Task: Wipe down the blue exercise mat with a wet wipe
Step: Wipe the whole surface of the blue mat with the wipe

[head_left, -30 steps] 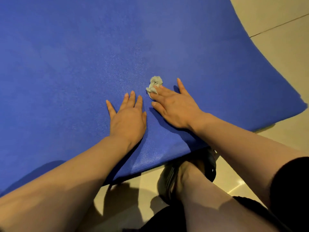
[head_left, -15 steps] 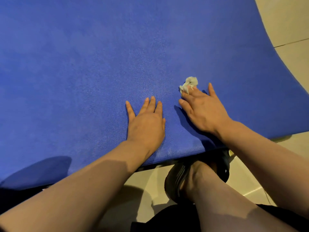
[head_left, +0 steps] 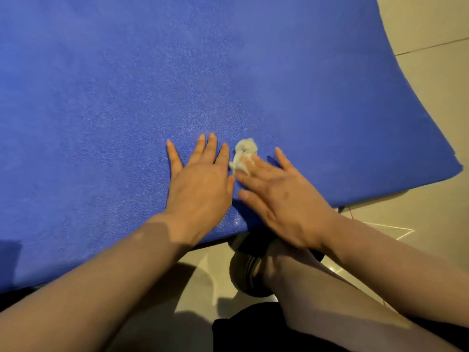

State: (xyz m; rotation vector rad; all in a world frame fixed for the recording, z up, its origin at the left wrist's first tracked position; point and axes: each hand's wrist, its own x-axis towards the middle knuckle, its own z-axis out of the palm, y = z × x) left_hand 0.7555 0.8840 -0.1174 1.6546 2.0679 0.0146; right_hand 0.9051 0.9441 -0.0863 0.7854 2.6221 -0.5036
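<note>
Bottom centre: shoe (head_left: 250,273) on tile floor (head_left: 431,219). Above, left hand (head_left: 200,189) flat on mat (head_left: 127,97), fingers straight, holding nothing. Beside it, right hand (head_left: 281,199), straight fingers pressing crumpled wipe (head_left: 243,154), long axis near vertical. Mat filling upper frame, long axis left to right.

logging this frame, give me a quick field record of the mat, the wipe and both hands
mat: blue, spread flat on a tiled floor
wipe: crumpled, on the mat, under the right fingertips
left hand: flat on the mat, fingers straight
right hand: fingers straight, pressing the wipe
hands: side by side, near the mat's near edge
</note>
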